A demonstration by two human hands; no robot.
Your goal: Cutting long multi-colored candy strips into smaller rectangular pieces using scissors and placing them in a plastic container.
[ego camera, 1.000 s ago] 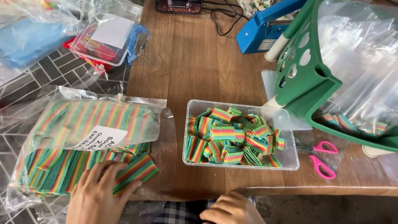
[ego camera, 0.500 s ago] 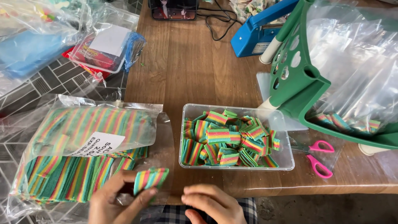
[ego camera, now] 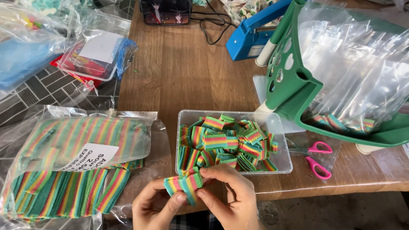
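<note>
My left hand (ego camera: pixel 155 208) and my right hand (ego camera: pixel 228 198) both hold a short stack of rainbow-striped candy strips (ego camera: pixel 184 184) just in front of the table's near edge. A clear plastic tub (ego camera: pixel 279 127) right behind my hands is filled with several folded rainbow candy pieces (ego camera: pixel 221 142). To the left lies a large clear bag (ego camera: pixel 76 140) with a white label, and long rainbow candy strips (ego camera: pixel 64 191) spill from its open end.
Pink-handled scissors (ego camera: pixel 317 157) lie right of the tub. A green basket (ego camera: pixel 306 89) holding clear bags stands at the right. A blue sealing machine (ego camera: pixel 249 38) and a phone (ego camera: pixel 166 10) sit at the back, with packaged goods (ego camera: pixel 91 59) at the back left.
My left hand has lifted a stack of strips from beside the large bag. Both hands have come together on it near the tub's front edge.
</note>
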